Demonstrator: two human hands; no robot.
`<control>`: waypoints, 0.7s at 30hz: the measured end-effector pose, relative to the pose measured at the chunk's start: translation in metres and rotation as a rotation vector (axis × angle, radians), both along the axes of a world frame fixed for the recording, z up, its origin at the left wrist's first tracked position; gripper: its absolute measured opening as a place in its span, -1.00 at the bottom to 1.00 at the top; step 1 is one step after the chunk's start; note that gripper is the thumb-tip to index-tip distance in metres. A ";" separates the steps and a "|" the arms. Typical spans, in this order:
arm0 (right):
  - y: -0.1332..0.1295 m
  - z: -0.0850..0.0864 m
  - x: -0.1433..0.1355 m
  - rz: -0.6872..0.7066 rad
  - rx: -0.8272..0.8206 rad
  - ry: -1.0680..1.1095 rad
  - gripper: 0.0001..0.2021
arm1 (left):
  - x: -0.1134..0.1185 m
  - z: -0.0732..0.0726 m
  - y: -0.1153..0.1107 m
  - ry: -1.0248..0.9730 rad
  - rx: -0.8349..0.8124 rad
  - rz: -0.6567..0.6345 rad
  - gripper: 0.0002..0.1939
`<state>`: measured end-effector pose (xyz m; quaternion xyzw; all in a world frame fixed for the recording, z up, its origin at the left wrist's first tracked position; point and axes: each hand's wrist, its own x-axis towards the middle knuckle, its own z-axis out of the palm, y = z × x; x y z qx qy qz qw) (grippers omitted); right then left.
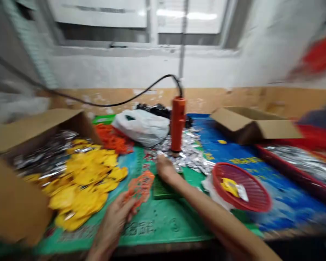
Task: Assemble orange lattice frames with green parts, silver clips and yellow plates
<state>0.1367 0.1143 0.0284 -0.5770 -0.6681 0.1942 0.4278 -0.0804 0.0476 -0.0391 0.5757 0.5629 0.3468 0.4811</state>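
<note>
My left hand [115, 214] grips the edge of a flat orange openwork piece [141, 186], thumb on top, over the green mat. My right hand [165, 168] reaches forward to the near side of the silver foil pieces [194, 152]. Its fingers look drawn together, but blur hides what they hold, if anything. Below its wrist lies a small green block [163, 190], partly covered by the forearm. Just beyond the right fingers an orange cylindrical tool [178, 125] hangs upright from a black cable.
Yellow flat pieces [84, 181] spill from a cardboard box [40, 125] at left, beside an orange heap [111, 137]. Behind lies a white plastic bag [142, 127]. At right are a red basket [262, 192], an open carton [233, 125] and a red tray [277, 163] of silver strips.
</note>
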 end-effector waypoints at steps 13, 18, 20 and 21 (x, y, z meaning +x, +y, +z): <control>-0.085 0.009 0.002 0.600 -0.203 0.032 -0.72 | 0.010 0.069 -0.028 -0.168 -0.238 -0.147 -0.74; -0.090 0.007 -0.005 0.543 -0.167 -0.150 -0.72 | 0.016 0.069 -0.035 -0.599 -0.276 -0.218 -0.69; -0.092 0.002 -0.009 0.518 -0.128 -0.112 -0.73 | 0.020 0.065 -0.039 -0.704 -0.270 -0.226 -0.65; -0.092 -0.002 -0.011 0.514 -0.102 -0.073 -0.74 | 0.023 0.063 -0.041 -0.738 -0.264 -0.222 -0.62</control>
